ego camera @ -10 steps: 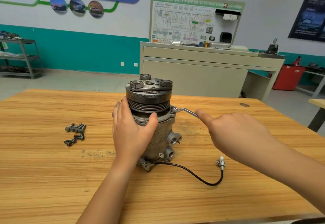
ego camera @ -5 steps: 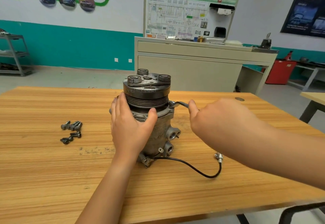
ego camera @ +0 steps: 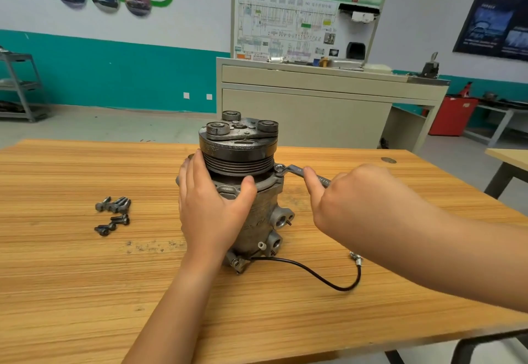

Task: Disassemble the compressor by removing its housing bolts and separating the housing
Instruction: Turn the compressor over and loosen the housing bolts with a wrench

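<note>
Wood-grain planks make up the table [ego camera: 85,278], and the compressor [ego camera: 264,218] stands upright near its middle, with the dark grooved pulley [ego camera: 238,149] on top. The left hand [ego camera: 211,209] grips the metal housing just below the pulley: the fingers wrap round the left side and the thumb lies across the front. The right hand [ego camera: 351,200] holds the handle of a wrench [ego camera: 294,169], fingers curled round it and the index finger stretched along the shaft. The wrench's ring end sits on a bolt head at the housing's upper flange, on the right side just under the pulley.

Loose bolts [ego camera: 113,215] lie in a small cluster on the table, well apart to the left of the compressor; there seem to be about 6, but they overlap too much to count surely. A black cable [ego camera: 320,275] runs from the base of the compressor, loops across the table to the right and ends in a small connector [ego camera: 356,258]. A beige cabinet [ego camera: 314,112] stands behind the table.
</note>
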`<state>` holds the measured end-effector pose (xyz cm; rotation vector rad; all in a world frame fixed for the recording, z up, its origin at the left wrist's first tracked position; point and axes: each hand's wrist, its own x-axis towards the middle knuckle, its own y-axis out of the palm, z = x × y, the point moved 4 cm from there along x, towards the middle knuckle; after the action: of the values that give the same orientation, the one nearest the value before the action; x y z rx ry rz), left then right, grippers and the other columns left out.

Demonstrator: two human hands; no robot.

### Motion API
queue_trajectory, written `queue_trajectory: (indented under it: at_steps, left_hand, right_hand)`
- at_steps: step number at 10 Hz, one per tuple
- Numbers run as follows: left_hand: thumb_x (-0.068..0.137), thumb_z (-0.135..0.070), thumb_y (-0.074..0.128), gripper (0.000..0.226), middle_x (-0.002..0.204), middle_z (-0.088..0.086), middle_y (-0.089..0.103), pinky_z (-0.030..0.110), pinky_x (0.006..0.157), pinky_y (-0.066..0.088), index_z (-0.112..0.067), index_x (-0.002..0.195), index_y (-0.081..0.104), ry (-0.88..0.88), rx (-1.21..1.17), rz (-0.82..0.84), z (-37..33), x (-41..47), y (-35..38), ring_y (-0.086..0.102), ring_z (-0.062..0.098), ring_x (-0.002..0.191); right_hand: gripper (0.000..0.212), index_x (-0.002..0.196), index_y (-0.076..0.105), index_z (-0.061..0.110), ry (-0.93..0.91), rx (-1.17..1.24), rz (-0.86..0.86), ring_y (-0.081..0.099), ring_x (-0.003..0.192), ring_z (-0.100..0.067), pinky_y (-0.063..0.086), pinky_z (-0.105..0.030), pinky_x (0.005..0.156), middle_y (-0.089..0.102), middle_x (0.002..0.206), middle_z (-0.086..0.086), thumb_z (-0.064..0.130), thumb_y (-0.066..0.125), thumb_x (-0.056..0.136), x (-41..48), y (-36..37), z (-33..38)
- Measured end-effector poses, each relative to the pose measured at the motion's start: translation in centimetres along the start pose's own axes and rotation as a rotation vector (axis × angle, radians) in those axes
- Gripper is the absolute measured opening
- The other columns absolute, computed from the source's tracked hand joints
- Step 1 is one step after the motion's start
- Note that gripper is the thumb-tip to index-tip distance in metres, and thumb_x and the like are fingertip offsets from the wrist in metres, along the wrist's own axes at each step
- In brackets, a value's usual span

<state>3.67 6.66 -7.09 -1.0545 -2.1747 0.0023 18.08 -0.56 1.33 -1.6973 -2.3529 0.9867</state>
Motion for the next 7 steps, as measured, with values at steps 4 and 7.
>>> queue_trajectory:
  at_steps: [4,7]
  left_hand:
    - [0.070,-0.051,0.050,0.079,0.127,-0.006,0.046,0.027,0.095,0.034,-0.017,0.140,0.036,0.047,-0.043,0.052,0.8,1.3,0.0,0.037,0.015,0.127]
    - [0.071,-0.046,0.053,0.076,0.125,-0.003,0.048,0.033,0.101,0.036,-0.014,0.138,0.038,0.067,-0.078,0.052,1.2,1.6,0.0,0.038,0.020,0.127]
  right_hand:
    - [0.069,0.129,0.018,-0.026,0.007,0.195,0.157,0.038,0.049,-0.017,0.035,-0.021,0.043,0.021,0.047,-0.056,-0.028,0.018,0.060,1.5,0.0,3.4]
    - [0.067,0.128,0.030,-0.019,-0.110,0.035,0.009,0.042,0.050,-0.018,0.032,-0.018,0.043,0.025,0.073,-0.063,-0.015,0.020,0.062,2.1,-2.0,3.1]
